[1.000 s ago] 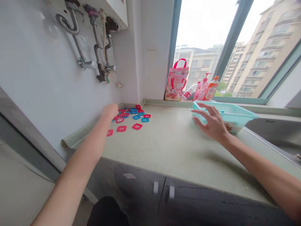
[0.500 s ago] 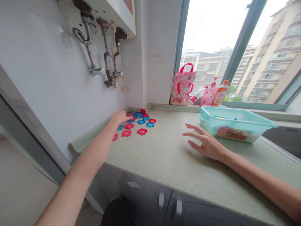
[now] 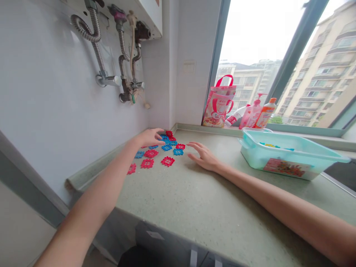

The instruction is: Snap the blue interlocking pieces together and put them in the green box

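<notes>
Scattered red and blue flat plastic grid tiles (image 3: 160, 150): lying on the speckled grey-green stone countertop (image 3: 194, 200), in its far corner beside the white wall. Left hand (image 3: 149, 137): hovering over the wall-side tiles, fingers loosely curled, pinching nothing visible. Right hand (image 3: 204, 155): reaching just beside the tiles' window-side edge, fingers spread, palm down. Translucent turquoise plastic bin (image 3: 286, 157): standing well apart from the tiles, towards the window.

A home kitchen: stone countertop (image 3: 194, 207), boiler pipes (image 3: 111, 55), window (image 3: 264, 44) facing apartment blocks
</notes>
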Tool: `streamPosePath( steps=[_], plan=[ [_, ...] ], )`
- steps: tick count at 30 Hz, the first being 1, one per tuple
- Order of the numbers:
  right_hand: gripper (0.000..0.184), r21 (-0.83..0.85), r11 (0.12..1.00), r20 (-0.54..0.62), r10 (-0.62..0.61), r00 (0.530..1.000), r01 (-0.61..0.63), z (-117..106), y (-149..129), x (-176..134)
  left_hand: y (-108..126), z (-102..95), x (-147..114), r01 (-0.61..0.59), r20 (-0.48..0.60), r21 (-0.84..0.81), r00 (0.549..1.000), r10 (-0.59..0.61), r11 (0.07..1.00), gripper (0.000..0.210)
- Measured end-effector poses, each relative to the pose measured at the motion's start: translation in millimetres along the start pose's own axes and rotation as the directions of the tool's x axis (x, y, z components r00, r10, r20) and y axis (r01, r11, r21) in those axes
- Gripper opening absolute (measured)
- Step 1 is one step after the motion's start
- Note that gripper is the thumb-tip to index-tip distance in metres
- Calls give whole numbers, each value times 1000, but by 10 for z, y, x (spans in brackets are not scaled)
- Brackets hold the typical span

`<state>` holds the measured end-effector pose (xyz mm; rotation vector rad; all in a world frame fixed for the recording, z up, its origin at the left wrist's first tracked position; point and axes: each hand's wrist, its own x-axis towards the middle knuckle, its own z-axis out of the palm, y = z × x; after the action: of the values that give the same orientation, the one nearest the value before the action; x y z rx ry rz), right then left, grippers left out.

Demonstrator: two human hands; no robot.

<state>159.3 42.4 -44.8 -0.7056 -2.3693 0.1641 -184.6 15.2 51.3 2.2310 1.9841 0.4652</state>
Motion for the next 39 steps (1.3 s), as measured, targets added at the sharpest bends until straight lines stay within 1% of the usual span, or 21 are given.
streamPosePath(
  steps=[1,3,4,5,7,9,12,13,14,16,18,20,22,23,25,27,29,31,34,37,39],
  plan=[
    [52,12,1000,0,-1,1000,1,100,10,182,2,-32,-27,14,35,-1,999,-14,1000,86],
    [57,38,999,34,-11,999,9,283,22,511,-39,-113,-94,155,118,141,978,-172,978,78],
    [59,48,999,59,-23,998,21,363,27,649,-75,-155,-128,235,168,242,945,-279,941,72],
    [60,54,998,92,-41,995,36,434,31,766,-116,-193,-157,299,218,328,899,-380,896,67],
    [56,59,996,168,-83,982,74,541,45,929,-195,-240,-196,372,291,424,808,-513,826,64],
    [48,61,992,220,-120,968,109,598,68,1005,-256,-247,-207,403,326,432,765,-556,807,64],
    [42,75,987,191,-157,969,145,603,107,1011,-313,-227,-201,432,343,409,743,-575,804,66],
    [43,90,985,163,-161,973,148,592,118,1003,-321,-224,-200,441,333,404,745,-578,801,63],
    [45,112,983,137,-161,978,146,580,127,996,-321,-223,-199,440,309,402,761,-571,803,59],
    [55,170,979,93,-133,987,116,561,143,995,-282,-223,-192,375,247,382,840,-484,845,51],
    [62,226,972,44,-76,996,64,554,165,1012,-191,-198,-172,238,205,291,931,-303,927,48],
    [65,276,961,-7,-18,1000,19,559,200,1037,-73,-127,-133,91,177,136,978,-114,987,53],
    [66,322,947,-43,27,999,-12,572,241,1054,10,-10,-78,-2,131,19,991,-1,1000,62],
    [66,339,941,-49,43,998,-24,578,257,1058,22,57,-48,-21,89,13,996,20,1000,63],
    [66,348,937,-24,52,998,-40,590,271,1056,-24,188,14,-22,-6,97,1000,23,995,57],
    [62,318,948,39,-8,999,-4,600,255,1047,-134,289,68,10,-66,200,998,4,980,52],
    [54,259,962,86,-116,989,91,609,221,1036,-255,346,111,38,-69,239,997,-23,970,58],
    [46,192,966,100,-198,975,176,617,191,1029,-347,353,136,71,-67,219,996,-58,973,63],
    [40,130,973,104,-205,973,191,628,178,1026,-418,275,135,148,-115,193,985,-128,970,71],
    [36,116,976,98,-197,975,185,639,195,1033,-446,163,106,225,-147,318,971,-186,921,74],
    [35,113,975,85,-199,976,189,645,203,1040,-456,139,101,225,-147,441,973,-177,869,64]
  ],
)
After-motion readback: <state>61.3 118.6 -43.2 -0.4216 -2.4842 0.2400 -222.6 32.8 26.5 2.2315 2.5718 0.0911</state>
